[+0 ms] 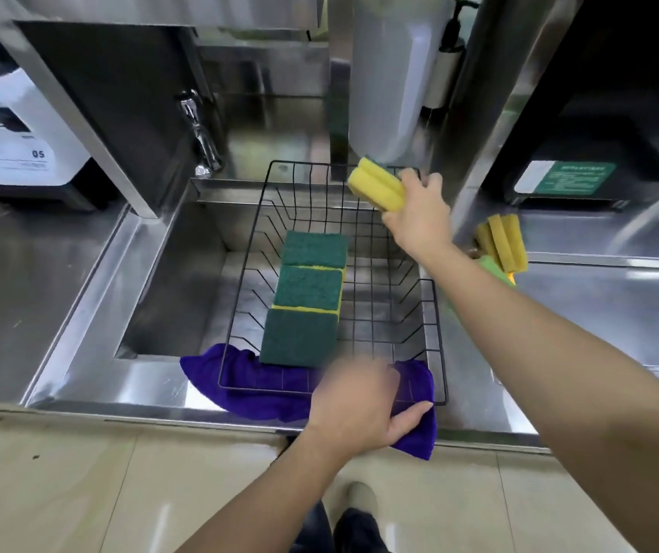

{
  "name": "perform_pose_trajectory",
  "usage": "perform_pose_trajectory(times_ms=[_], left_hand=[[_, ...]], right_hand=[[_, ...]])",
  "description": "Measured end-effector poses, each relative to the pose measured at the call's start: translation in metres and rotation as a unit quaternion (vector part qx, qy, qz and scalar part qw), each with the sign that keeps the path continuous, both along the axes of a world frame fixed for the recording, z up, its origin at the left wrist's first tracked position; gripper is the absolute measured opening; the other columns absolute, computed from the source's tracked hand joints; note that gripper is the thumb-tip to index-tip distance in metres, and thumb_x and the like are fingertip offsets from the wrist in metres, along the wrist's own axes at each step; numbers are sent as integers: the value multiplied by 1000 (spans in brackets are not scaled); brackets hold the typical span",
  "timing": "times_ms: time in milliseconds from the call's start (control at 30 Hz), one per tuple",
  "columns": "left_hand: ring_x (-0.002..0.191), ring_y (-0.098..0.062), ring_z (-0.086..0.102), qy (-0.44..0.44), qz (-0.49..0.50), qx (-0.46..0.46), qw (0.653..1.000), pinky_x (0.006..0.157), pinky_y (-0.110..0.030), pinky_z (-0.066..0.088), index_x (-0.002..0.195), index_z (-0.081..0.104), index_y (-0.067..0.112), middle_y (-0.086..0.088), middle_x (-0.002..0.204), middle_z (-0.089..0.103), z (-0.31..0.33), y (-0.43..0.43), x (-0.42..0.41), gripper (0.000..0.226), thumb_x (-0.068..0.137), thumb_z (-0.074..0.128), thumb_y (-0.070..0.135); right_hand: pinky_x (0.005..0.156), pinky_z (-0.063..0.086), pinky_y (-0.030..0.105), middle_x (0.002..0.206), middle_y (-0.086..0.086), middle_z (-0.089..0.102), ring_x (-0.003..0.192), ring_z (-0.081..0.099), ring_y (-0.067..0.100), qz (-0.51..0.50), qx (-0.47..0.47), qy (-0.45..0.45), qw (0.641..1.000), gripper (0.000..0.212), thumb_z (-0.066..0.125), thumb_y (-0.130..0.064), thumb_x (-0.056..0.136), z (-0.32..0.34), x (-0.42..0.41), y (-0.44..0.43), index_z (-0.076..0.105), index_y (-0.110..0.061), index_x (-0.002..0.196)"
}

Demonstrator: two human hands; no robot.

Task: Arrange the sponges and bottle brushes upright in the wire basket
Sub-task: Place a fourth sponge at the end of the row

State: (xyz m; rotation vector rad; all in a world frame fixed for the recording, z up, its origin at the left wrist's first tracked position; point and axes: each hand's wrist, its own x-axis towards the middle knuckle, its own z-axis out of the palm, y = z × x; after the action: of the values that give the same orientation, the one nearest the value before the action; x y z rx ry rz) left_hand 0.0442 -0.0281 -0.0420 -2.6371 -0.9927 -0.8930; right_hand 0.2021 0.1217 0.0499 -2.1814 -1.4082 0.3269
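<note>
Three sponges [307, 297] stand in a row along the left part of the wire basket [437, 333], their green scrub faces turned up and toward the camera, each touching the next. A fourth sponge [377, 188], yellow side showing, is pinched in the right hand [419, 211] above the basket's far right corner, fingers curled around it. More yellow sponges [503, 243] lie on the counter [619, 313] to the right of the basket, partly hidden by the right forearm, with something green [493, 269] just beside them that I cannot identify. The basket sits over a steel sink [168, 281], its near edge resting on a purple cloth [256, 385]. The left hand [355, 409] lies on that cloth at the basket's near rim, blurred; thumb is spread, and whether the fingers grip the wire I cannot tell. A tap [200, 133] stands behind the sink.
</note>
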Motion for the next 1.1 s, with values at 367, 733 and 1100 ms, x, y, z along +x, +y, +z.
perform_pose_trajectory(times_ms=[367,733,1100], left_hand=[[62,-19,49,-1,5,-31,1000,57,-31,35,65,56,14,0,65,54,5,2,1,50,87,51,59],[62,-18,46,3,12,-48,999,58,-30,35,64,58,16,1,64,52,4,0,5,49,84,53,60],[63,-17,47,46,20,-62,997,59,-29,35,66,61,18,3,65,54,7,0,3,50,84,49,63]], right_hand=[[82,49,39,137,17,29,94,57,37,37,23,-28,999,63,49,11,77,-27,-26,39,44,-20,132],[97,19,7,142,16,28,128,40,22,91,24,136,986,42,55,-18,92,-52,-24,31,52,-9,133],[99,32,20,131,14,41,118,48,23,119,20,120,985,35,58,-22,91,-54,-44,41,63,-9,122]])
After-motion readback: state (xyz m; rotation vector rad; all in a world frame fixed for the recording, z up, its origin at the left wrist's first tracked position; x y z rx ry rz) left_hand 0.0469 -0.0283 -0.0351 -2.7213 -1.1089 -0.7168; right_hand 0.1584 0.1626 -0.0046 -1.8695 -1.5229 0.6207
